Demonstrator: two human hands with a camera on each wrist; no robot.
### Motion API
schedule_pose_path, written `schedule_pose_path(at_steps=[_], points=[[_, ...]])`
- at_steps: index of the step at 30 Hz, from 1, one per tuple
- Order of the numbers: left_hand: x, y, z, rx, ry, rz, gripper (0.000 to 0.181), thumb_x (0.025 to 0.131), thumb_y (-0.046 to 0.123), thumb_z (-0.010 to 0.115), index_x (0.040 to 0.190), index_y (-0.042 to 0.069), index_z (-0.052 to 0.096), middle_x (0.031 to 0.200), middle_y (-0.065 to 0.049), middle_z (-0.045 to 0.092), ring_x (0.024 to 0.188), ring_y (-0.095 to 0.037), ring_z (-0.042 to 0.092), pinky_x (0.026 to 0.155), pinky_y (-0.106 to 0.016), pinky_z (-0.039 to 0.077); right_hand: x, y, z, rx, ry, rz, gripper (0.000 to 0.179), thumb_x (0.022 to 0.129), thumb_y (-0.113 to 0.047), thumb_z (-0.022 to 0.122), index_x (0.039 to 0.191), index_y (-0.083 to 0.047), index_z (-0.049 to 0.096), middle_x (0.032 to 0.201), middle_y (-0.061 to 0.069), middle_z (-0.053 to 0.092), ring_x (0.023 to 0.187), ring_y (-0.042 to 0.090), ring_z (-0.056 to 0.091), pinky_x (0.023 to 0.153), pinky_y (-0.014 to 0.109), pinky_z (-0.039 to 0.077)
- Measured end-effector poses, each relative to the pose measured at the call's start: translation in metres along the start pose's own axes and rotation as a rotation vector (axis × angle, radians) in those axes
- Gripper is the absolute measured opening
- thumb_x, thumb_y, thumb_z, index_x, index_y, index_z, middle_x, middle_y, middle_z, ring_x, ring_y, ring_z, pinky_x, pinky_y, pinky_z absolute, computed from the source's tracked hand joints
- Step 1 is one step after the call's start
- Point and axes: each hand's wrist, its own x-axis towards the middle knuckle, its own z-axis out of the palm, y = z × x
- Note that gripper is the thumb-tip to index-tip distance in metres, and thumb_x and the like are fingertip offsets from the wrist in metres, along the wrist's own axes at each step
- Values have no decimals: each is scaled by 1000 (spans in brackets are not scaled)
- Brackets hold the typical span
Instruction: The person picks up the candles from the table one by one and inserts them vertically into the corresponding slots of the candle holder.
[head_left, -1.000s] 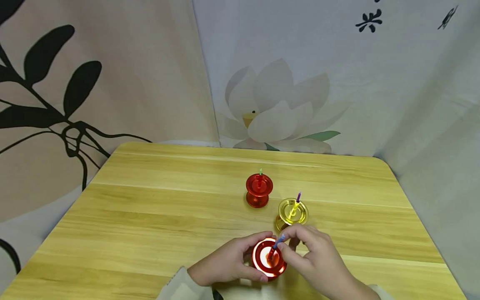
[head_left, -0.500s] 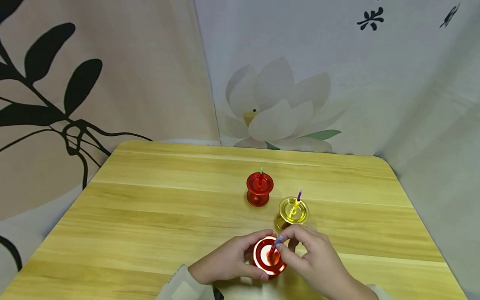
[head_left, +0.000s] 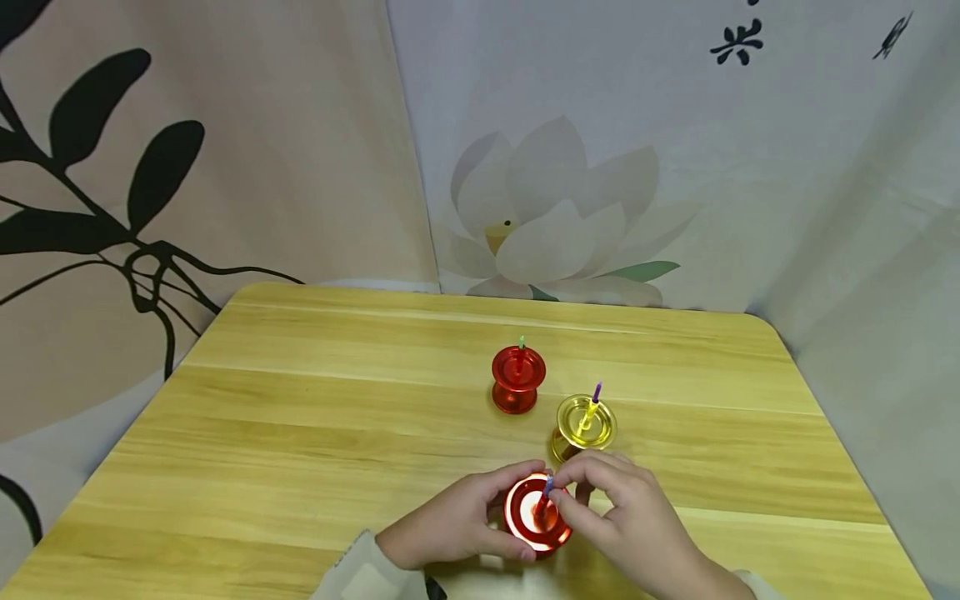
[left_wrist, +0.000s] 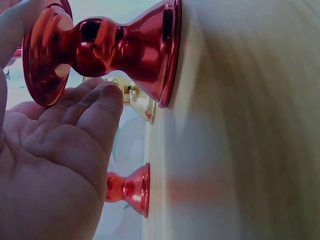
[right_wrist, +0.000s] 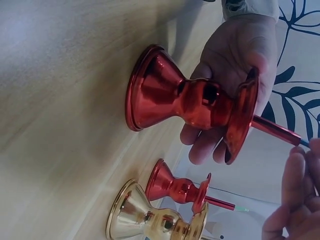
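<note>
A red metal candle holder stands near the front of the table, its wide dish topped by a thin central tube. From the left, my left hand grips the dish rim between thumb and fingers. My right hand pinches a small blue candle at the top of the tube. Seen from the right wrist, the candle lines up with the red tube, its upper part hidden by fingertips. The holder's flared foot shows at the table surface in the left wrist view.
Just behind the right hand stands a gold candle holder with a purple candle. Farther back is another red candle holder bearing a green candle. Printed curtains hang behind the wooden table.
The blue candle has swung from a rightward lean to nearly upright over the tube, and less of it shows. My right fingertips have shifted slightly left; the left hand keeps its grip.
</note>
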Motion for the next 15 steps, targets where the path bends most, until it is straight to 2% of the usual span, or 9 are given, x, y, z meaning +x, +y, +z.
schedule_pose_path(at_steps=[4, 9, 12, 15], points=[[0, 1, 0, -9, -1, -1, 79, 85, 13, 82, 153, 17, 40, 143, 0, 54, 125, -9, 56, 100, -23, 50, 0, 1, 0, 1, 10, -23, 29, 80, -1, 79, 95, -24, 69, 94, -11, 69, 76, 4, 57, 71, 17, 46], [0, 0, 0, -12, -1, -2, 79, 85, 12, 82, 153, 18, 41, 143, 1, 55, 125, -9, 56, 99, -23, 50, -2, 1, -1, 4, -17, 26, 29, 82, -3, 80, 95, -26, 70, 96, -15, 68, 77, 3, 57, 71, 16, 47], [0, 0, 0, -4, 2, -3, 81, 84, 12, 83, 153, 15, 41, 142, 2, 55, 125, -10, 56, 101, -23, 50, -4, 2, -2, 11, -22, 24, 29, 81, -3, 80, 96, -26, 69, 94, -16, 66, 77, 3, 56, 70, 15, 46], [-2, 2, -3, 102, 17, -9, 85, 83, 21, 84, 154, 15, 38, 143, 6, 54, 129, -9, 53, 107, -27, 45, -8, 5, -5, 0, -25, -4, 31, 80, -2, 81, 98, -25, 69, 92, -16, 65, 76, 3, 56, 70, 14, 45]])
